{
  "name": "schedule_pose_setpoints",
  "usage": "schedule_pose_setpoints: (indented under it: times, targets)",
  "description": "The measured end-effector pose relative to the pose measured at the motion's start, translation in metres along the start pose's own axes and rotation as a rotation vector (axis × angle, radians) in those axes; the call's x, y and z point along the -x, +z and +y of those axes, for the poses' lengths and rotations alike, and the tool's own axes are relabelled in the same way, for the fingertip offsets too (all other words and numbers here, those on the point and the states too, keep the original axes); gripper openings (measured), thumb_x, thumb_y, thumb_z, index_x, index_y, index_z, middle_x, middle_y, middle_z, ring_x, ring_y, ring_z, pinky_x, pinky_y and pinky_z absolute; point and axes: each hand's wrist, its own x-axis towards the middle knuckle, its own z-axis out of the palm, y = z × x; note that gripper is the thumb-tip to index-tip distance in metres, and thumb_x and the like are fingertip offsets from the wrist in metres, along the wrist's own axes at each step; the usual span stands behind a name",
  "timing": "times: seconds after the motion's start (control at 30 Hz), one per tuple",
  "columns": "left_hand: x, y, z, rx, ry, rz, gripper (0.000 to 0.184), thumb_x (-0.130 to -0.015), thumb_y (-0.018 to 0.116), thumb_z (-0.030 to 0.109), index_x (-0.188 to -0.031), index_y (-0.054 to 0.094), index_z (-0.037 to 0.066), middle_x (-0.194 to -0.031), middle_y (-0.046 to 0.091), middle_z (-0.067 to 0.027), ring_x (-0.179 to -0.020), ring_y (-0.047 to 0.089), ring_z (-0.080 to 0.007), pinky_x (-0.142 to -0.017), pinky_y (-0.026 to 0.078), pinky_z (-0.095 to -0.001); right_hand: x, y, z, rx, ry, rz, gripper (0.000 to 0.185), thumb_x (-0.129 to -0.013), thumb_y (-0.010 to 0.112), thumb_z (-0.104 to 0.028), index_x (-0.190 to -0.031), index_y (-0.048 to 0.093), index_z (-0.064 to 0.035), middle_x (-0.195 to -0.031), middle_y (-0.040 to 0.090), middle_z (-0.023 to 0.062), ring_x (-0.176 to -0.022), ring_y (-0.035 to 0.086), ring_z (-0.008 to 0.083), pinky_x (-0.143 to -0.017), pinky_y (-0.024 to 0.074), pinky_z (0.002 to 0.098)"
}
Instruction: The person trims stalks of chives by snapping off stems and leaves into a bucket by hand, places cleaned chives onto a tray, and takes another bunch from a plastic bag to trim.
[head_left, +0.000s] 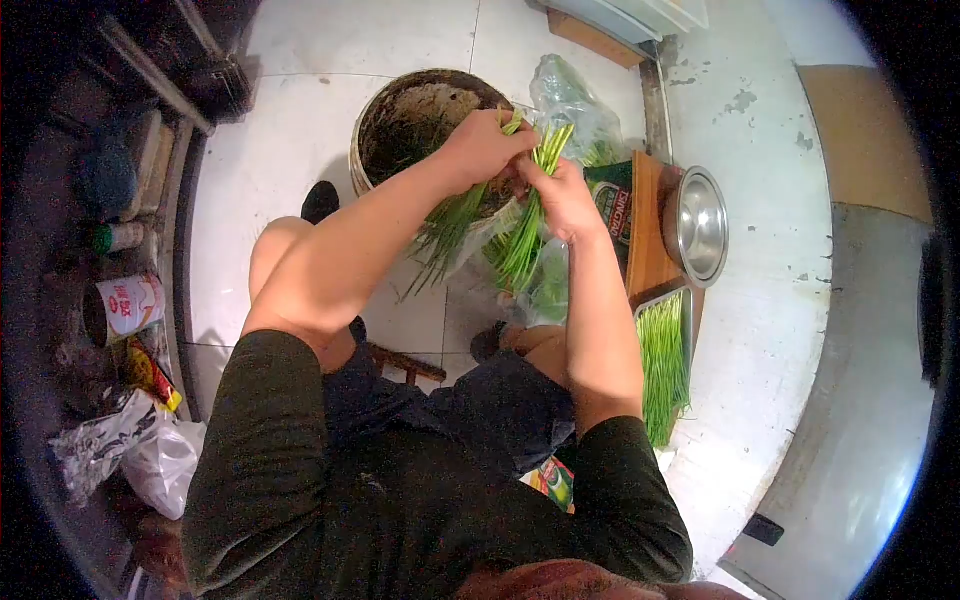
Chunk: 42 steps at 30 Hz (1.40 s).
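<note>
My left hand (pixel 485 150) is closed around some thin green stalks (pixel 450 230), whose leafy ends hang down over the bucket's near right edge. Close beside it, my right hand (pixel 568 205) grips a brighter green bunch (pixel 525 245), its pale cut ends pointing up and its long leaves hanging below. The fingertips of both hands meet at the stalk ends; exactly what they pinch there is too small to tell. Behind and left of the hands stands a round bucket (pixel 372 92) with dirty inner walls and dark plant scraps inside.
Clear plastic bags (pixel 580 105) with greens lie behind my right hand. On the right are a green box (pixel 612 205), a steel bowl (pixel 700 225) and a metal tray (pixel 688 320) of green stalks. A shelf with a can (pixel 130 305) and plastic bag (pixel 165 465) is left.
</note>
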Motion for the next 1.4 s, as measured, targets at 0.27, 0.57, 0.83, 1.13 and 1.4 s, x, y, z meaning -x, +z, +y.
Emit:
schedule_pose_setpoints:
  times: [0.27,0.57,0.83,1.13,1.4]
  targets:
    - [0.005,-0.004,0.010,0.152,-0.009,0.004,0.023,-0.087,0.066,0.017,-0.099,0.059,-0.001,-0.075,0.059,-0.0027,-0.059,0.052,-0.0099,-0.050,0.042,-0.0261,0.000,-0.012,0.010,-0.366,0.074,0.113,0.028,-0.096,0.055,-0.028,-0.103,0.059,-0.0007,-0.092,0.067,0.0110,-0.078,0.064,0.0201,-0.070,0.0538,0.0324]
    - [-0.001,-0.009,0.003,0.191,-0.042,0.013,0.027,-0.083,0.070,0.021,-0.099,0.061,0.000,-0.073,0.058,-0.0017,-0.058,0.050,-0.0083,-0.052,0.040,-0.0245,0.004,-0.022,0.007,0.196,-0.223,0.423,0.017,-0.086,0.068,-0.019,-0.086,0.064,-0.0029,-0.070,0.061,-0.0004,-0.059,0.051,0.0074,-0.054,0.0406,0.0236]
    - [-0.006,-0.008,-0.008,0.208,-0.041,-0.021,0.025,-0.084,0.069,0.026,-0.094,0.060,0.006,-0.069,0.054,0.0009,-0.058,0.047,-0.0076,-0.052,0.037,-0.0237,0.003,0.000,0.005,0.193,-0.195,0.340,0.008,-0.082,0.071,-0.009,-0.085,0.064,-0.0049,-0.063,0.055,-0.0048,-0.049,0.046,0.0035,-0.045,0.0340,0.0209]
    - [0.002,-0.002,-0.002,-0.247,0.044,0.016,0.034,-0.083,0.067,0.033,-0.095,0.068,0.001,-0.082,0.066,-0.0075,-0.071,0.059,-0.0163,-0.070,0.047,-0.0323,0.004,-0.004,0.002,0.277,-0.221,0.352,0.010,-0.083,0.070,-0.012,-0.085,0.064,-0.0044,-0.064,0.056,-0.0046,-0.050,0.047,0.0032,-0.046,0.0351,0.0208]
    - [-0.001,-0.017,0.010,-0.365,0.016,0.135,0.036,-0.082,0.067,0.035,-0.094,0.068,0.001,-0.074,0.065,-0.0087,-0.069,0.059,-0.0188,-0.070,0.047,-0.0359,0.010,-0.007,-0.006,0.482,-0.222,0.347,0.013,-0.085,0.068,-0.014,-0.085,0.066,-0.0016,-0.066,0.060,-0.0033,-0.052,0.048,0.0039,-0.048,0.0368,0.0225]
